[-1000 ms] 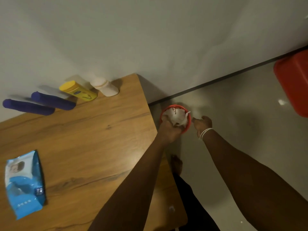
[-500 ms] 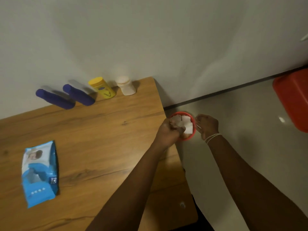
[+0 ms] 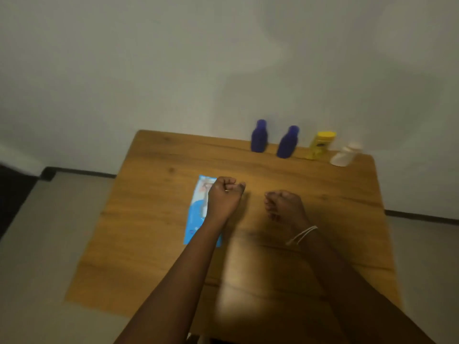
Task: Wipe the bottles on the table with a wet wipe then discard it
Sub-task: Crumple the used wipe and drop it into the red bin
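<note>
Hidden: the left forearm covered part of the wet-wipe pack point(image 3: 196, 214).
Left hand point(image 3: 224, 197): fingers clenched, holding nothing.
Right hand point(image 3: 283, 206): fingers curled, holding nothing.

Table point(image 3: 323, 219) against wall point(image 3: 173, 70). Back edge, left to right — bottle point(image 3: 258, 137), second bottle point(image 3: 287, 143), jar point(image 3: 320, 145), small bottle point(image 3: 344, 155) nearest right corner. Wipes pack point(image 3: 197, 212) mid-table, left of centre — well before bottles.
</note>
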